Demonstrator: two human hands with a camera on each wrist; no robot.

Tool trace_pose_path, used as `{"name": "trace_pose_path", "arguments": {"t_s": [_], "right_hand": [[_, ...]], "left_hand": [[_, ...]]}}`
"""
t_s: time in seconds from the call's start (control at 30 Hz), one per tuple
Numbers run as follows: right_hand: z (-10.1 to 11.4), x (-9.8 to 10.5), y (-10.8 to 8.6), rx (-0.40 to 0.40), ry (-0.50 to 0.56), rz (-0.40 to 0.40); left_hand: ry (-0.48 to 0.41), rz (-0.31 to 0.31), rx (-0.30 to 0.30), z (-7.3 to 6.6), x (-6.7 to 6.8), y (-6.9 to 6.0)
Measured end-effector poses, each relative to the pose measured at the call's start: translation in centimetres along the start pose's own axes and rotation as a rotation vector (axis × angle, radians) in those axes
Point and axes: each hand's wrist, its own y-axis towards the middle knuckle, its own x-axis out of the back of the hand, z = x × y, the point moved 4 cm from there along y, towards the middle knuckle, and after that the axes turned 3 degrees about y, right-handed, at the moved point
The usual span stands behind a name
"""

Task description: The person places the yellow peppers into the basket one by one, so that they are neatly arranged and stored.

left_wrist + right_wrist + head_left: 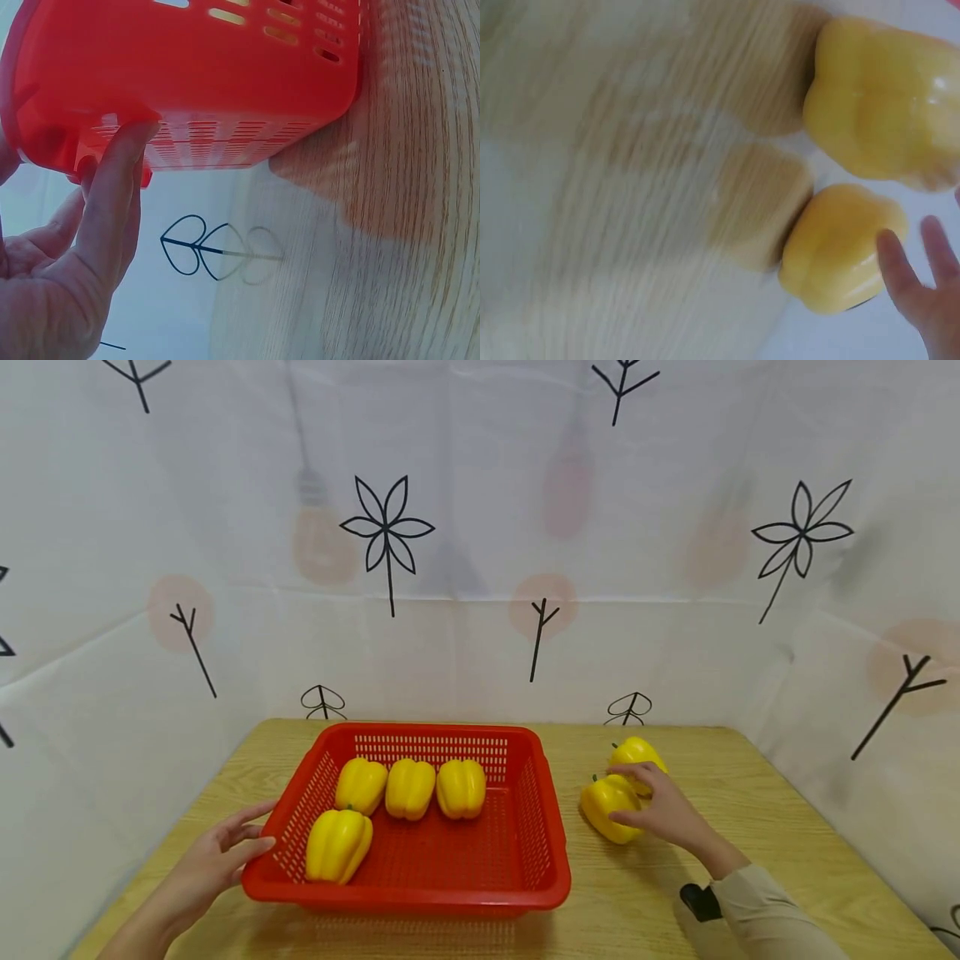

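Observation:
A red plastic basket [420, 897] with slotted walls stands on the table, holding several yellow bell peppers [409, 789]. My left hand [212, 864] holds the basket's left rim, thumb over the edge; in the left wrist view its fingers [112, 195] lie against the outer wall. To the right of the basket, two more yellow bell peppers lie close together, a nearer one [603, 810] and a farther one [636, 750]. My right hand [666, 806] hovers over this pair with fingers and thumb spread, gripping neither. Whether a fingertip touches a pepper, I cannot tell.
The wood-grain table [675, 893] extends around the basket. A white cloth [465, 652] printed with plant drawings hangs behind the table and along both sides. A dark band [701, 902] shows at the right wrist, beside a beige sleeve.

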Motion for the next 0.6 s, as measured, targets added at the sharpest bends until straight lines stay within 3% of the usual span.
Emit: {"name": "trace_pose_path", "arguments": {"t_s": [0.17, 0.6], "right_hand": [[-0.01, -0.04, -0.09, -0.01, 0.027, 0.114], [-0.1, 0.26, -0.11, -0.071, -0.024, 0.144]], "left_hand": [[-0.002, 0.001, 0.006, 0.06, 0.0, -0.06], [-0.004, -0.001, 0.008, 0.05, -0.01, 0.01]]}}
